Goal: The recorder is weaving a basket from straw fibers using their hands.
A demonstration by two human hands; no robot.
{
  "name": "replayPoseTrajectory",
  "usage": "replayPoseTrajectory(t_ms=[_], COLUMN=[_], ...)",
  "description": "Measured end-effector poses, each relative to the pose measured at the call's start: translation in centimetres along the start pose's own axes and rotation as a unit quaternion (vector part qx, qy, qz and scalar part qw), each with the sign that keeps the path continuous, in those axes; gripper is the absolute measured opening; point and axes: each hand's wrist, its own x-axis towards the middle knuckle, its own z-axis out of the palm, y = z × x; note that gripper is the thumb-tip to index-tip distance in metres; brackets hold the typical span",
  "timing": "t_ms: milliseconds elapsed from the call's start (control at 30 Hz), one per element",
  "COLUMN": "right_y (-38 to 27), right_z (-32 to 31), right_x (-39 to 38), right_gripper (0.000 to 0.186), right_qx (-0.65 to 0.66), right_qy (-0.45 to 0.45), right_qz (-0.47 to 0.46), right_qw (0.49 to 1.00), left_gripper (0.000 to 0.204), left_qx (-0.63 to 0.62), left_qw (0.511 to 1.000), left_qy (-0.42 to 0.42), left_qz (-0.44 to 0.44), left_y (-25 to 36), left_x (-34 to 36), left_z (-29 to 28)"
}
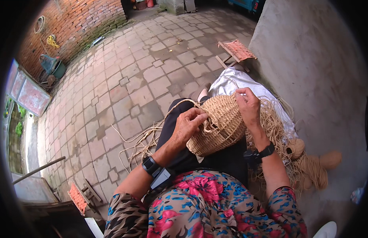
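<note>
A half-open woven basket of pale tan cord (217, 137) rests across my lap on dark trousers. My left hand (190, 121) is at its left upper part, fingers pinched on a cord where loose strands hang toward the paving. My right hand (249, 107) grips near the basket's upper right edge, thumb and finger closed on a cord whose thin end sticks up. The fingertips partly hide what they hold. Loose cord (267, 119) lies heaped at my right over a white sheet (227, 79).
Small stools with orange webbing stand ahead (236, 48) and at my lower left (77, 196). Cord balls (330, 158) lie right, beside a concrete wall (307, 67). A brick wall (80, 25) with hanging hoses and a green bucket (59, 70) edges the paved yard (104, 91). Panels (31, 85) lean left.
</note>
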Motion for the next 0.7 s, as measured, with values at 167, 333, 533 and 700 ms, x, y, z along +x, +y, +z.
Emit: replayPoseTrajectory(t_ms=[167, 333, 533, 700], right_y=[1.1, 1.0, 1.0, 0.7], right_z=[0.9, 1.4, 2.0, 2.3], right_x=[1.6, 2.8, 3.8, 4.2], right_gripper=[0.014, 0.017, 0.020, 0.020], right_qx=[-0.067, -0.110, -0.138, -0.169], right_qy=[-0.017, -0.051, -0.068, -0.083], right_qz=[0.013, 0.034, 0.056, 0.073], right_qw=[0.997, 0.992, 0.986, 0.979], left_gripper=[0.022, 0.024, 0.040, 0.021], left_qx=[-0.085, -0.114, 0.022, 0.057], left_qw=[0.996, 0.988, 0.995, 0.995], left_qy=[0.034, 0.093, -0.014, 0.018], left_qz=[0.004, 0.054, 0.096, 0.076], left_y=[-1.1, -1.6, 0.7, -1.1], left_x=[1.1, 0.1, -1.5, 0.3], left_z=[-0.2, -0.9, 0.4, -1.3])
